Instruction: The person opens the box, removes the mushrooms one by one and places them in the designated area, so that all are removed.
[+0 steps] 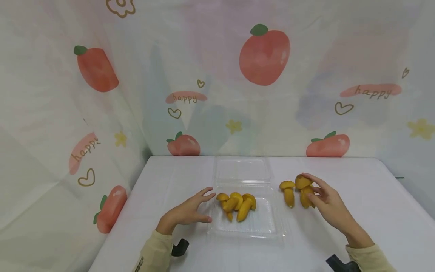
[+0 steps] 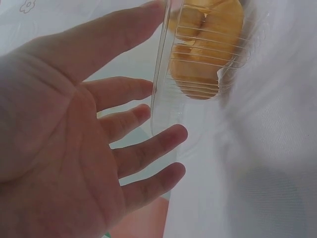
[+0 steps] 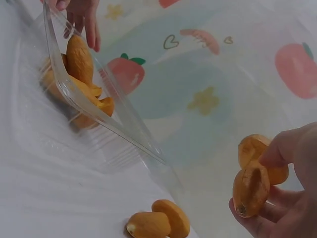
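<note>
My right hand [image 1: 327, 204] grips a yellow-brown mushroom [image 1: 303, 182] above the table, right of the container. In the right wrist view its thumb presses on the held mushroom's stem [image 3: 251, 188], with fingers behind. Another mushroom [image 1: 288, 193] lies on the table just left of it. Three mushrooms [image 1: 244, 211] are grouped in the left part of a clear plastic clamshell container [image 1: 261, 223], its lid [image 1: 242, 170] folded back. My left hand [image 1: 190, 209], fingers spread and loosely bent, is at the container's left edge; in the left wrist view its thumb and fingertips come right at the rim.
A white-covered table [image 1: 183, 170] carries everything. Behind it and at the left hangs a pale cloth [image 1: 217, 49] printed with fruit, hearts and the word "happy". Black wrist-worn pieces [image 1: 180, 247] show near both beige sleeves [image 1: 154, 251].
</note>
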Demonstrator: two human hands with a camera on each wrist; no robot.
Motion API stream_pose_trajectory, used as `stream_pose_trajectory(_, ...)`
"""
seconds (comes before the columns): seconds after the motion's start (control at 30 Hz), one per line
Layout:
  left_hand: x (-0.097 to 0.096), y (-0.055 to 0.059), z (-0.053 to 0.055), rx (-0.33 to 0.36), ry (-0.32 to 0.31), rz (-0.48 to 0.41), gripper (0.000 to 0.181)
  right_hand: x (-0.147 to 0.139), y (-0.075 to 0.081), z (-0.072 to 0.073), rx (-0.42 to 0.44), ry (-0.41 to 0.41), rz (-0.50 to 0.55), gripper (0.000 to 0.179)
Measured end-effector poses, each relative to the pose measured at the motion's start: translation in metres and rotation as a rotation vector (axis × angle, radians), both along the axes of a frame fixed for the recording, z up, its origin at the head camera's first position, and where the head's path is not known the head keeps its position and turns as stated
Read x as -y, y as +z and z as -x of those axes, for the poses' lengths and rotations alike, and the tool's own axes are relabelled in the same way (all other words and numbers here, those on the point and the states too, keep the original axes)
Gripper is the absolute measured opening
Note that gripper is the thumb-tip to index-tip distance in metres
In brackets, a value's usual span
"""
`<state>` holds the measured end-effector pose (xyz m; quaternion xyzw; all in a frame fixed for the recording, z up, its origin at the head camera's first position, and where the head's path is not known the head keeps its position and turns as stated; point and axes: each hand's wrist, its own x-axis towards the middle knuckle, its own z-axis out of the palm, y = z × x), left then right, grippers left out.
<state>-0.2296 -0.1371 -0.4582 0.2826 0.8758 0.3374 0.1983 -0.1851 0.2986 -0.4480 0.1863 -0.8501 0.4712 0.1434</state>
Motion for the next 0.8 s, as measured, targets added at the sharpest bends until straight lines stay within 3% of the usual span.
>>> stream_pose_trajectory(0.13, 0.000, 0.002, -0.001, 0.000, 0.006, -0.004, 0.081, -0.010, 0.000, 0.002, 0.028, -0.047, -0.021, 0.060)
stream_pose_trajectory(0.5, 0.000, 0.002, -0.002, 0.008, 0.010, -0.001, 0.082, -0.024, -0.004, 0.000, -0.043, -0.121, -0.052, 0.062)
stream_pose_trajectory(0.8, -0.001, 0.001, -0.003, 0.018, 0.021, -0.009, 0.082, -0.036, -0.015, 0.006, 0.021, -0.204, -0.074, 0.065)
